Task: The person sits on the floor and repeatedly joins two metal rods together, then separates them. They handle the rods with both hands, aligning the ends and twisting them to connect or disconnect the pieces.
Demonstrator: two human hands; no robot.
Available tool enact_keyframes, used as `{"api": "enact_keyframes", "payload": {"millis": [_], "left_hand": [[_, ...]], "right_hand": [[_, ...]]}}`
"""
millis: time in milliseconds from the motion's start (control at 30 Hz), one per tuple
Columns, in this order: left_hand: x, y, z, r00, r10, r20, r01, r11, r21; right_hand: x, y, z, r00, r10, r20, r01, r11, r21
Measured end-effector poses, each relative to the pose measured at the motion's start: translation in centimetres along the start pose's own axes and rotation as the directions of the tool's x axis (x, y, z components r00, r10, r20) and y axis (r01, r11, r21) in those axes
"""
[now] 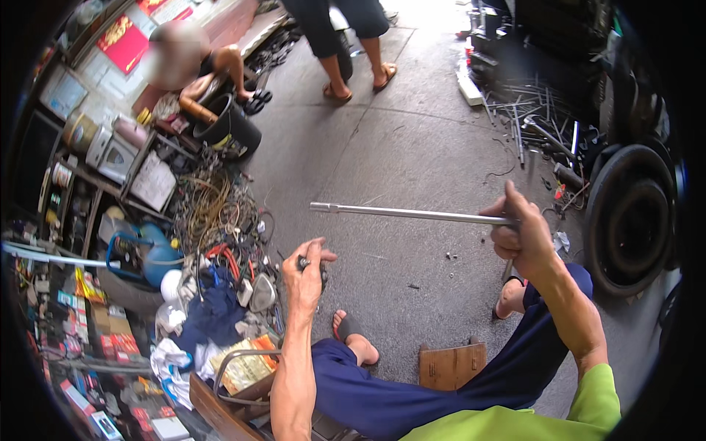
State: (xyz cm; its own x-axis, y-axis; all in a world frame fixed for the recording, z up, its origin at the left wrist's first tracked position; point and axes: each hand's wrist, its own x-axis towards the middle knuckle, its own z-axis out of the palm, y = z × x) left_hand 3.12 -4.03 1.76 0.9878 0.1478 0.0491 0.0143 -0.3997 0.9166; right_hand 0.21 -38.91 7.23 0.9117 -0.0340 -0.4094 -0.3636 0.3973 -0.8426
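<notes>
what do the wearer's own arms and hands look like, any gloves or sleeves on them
The left hand and right hand are bare, with no gloves, and no watch or band shows at either wrist. Both forearms are lean and uncovered. A plain lime-green sleeve ends near the right elbow; the left sleeve isn't in view.

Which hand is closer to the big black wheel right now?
The right. The right hand, holding the metal rod, is a little left of the big black wheel; the left hand is much farther to its left.
</notes>
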Motion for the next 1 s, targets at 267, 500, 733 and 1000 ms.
{"api": "enact_keyframes", "payload": {"millis": [267, 500, 733, 1000], "left_hand": [[0.0, -0.9, -1.0, 0.996, -0.025, -0.084, 0.015, 0.993, -0.117], [-0.1, -1.5, -2.3, 0.99, 0.086, -0.108, -0.095, 0.992, -0.08], [-0.7, -0.8, -2.6, 0.995, 0.038, -0.095, -0.054, 0.984, -0.169], [-1.5, -0.4, -2.5, 0.998, 0.01, -0.06, -0.015, 0.997, -0.078]], "right_hand": [[-0.1, 1.3, 2.3, 0.994, 0.062, 0.09, -0.047, 0.987, -0.155], [-0.3, 1.5, 3.4, 0.989, 0.11, 0.101, -0.085, 0.972, -0.219], [-0.5, 1.8, 3.3, 0.987, 0.111, 0.115, -0.088, 0.978, -0.188], [-0.5, 1.9, 2.9, 0.974, 0.163, 0.157, -0.135, 0.976, -0.172]]}}
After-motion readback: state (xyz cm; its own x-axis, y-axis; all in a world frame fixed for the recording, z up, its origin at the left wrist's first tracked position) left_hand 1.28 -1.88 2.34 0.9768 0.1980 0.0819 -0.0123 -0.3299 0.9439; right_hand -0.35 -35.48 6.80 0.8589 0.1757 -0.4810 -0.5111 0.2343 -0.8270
